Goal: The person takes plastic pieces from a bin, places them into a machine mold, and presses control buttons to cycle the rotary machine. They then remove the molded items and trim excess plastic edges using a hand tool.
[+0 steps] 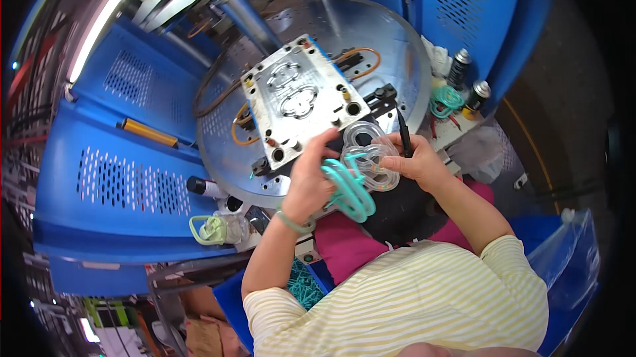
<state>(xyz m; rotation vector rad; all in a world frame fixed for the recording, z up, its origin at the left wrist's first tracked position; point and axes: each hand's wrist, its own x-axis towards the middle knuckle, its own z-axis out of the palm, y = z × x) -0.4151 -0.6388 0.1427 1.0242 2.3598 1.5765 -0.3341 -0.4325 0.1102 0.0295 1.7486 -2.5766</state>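
My left hand point(310, 179) is closed around a teal ring-shaped moulded part point(354, 199), which looks like several stacked loops. A clear plastic part point(381, 175) with rounded, figure-eight outlines lies between my two hands, and a small teal piece point(358, 157) crosses its near side. My right hand point(417, 161) pinches this clear part at its right edge. Upright in the same hand stands a slim black pen-like tool point(403, 130); its lower end is hidden by my fingers. Just beyond my hands is a metal mould plate point(271, 102) with two ring-shaped cavities.
The mould sits on a round steel table point(401, 46) between blue perforated guards point(132, 178). On the right are spray cans point(459, 69) and a teal coil point(447, 101). A drinking bottle point(228, 230) stands at left. Teal scraps point(305, 285) fill a blue bin below.
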